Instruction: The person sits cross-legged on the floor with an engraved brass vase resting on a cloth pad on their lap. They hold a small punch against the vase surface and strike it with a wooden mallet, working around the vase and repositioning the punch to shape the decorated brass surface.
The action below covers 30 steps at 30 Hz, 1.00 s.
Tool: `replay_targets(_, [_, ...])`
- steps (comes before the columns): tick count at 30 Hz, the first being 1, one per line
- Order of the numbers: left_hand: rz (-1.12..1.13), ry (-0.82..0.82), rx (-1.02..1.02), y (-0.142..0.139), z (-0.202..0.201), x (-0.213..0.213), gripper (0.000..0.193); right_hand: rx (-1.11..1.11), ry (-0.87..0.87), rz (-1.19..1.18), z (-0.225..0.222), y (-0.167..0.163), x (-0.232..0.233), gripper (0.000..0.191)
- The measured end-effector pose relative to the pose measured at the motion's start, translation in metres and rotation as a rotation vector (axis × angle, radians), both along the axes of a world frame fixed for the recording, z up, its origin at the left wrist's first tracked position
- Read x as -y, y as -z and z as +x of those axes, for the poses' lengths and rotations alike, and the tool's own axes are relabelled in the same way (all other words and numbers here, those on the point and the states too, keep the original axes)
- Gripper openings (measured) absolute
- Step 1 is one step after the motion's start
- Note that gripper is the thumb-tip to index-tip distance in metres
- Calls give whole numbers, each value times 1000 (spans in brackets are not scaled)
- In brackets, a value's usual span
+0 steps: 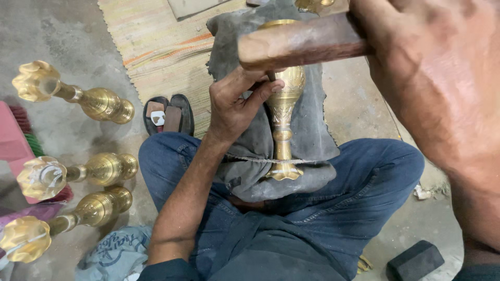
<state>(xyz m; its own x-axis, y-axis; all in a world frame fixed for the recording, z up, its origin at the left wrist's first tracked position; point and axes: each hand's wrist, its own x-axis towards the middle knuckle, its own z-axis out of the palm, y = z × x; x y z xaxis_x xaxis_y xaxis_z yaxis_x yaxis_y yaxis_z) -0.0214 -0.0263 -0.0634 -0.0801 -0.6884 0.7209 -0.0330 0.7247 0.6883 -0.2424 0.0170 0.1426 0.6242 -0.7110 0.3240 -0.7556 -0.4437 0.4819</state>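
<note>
1. We sit cross-legged on the concrete floor (78,31) in blue jeans, and a brass vase (283,104) lies along our lap on a grey padded cushion (312,119), its flared foot towards us and its mouth pointing away.
2. Our left hand (234,101) rests on the cushion beside the vase's bulging body, fingers pinched around a thin dark punch (271,76) whose tip meets the brass; the thumb lies against the vase.
3. Our right hand (416,57) is raised close to the camera, fist wrapped tight around a wooden mallet (297,44) that hovers just above the vase and the punch.
4. A pale cord (271,161) runs across the cushion near the vase's foot.
5. To our left, three more brass vases (78,171) with scalloped rims lie on their sides on the floor, well apart from the lap.
6. A pair of dark sandals (169,114) sits at the edge of a striped woven mat (156,47) beyond our left knee.
7. A dark rectangular block (415,260) lies on the floor by our right leg, and a crumpled bluish cloth (117,255) lies by our left.
</note>
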Motion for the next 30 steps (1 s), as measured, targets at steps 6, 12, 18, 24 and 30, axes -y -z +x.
replay_targets(6, [33,-38,-4,-4,1,-3,26,98,-39,81,11,-8,0,16])
replay_targets(12, [53,-19,12,-4,3,-3,23,-106,-4,-64,25,-14,-3,14])
replay_targets(18, [96,-22,-36,0,1,-4,26,-297,30,-210,28,-12,-2,10])
replay_targets(24, [53,-20,5,6,4,-4,19,-268,3,-193,28,-12,-2,8])
replay_targets(30, [86,-81,-16,8,1,-3,20,-258,-3,-160,29,-13,-1,10])
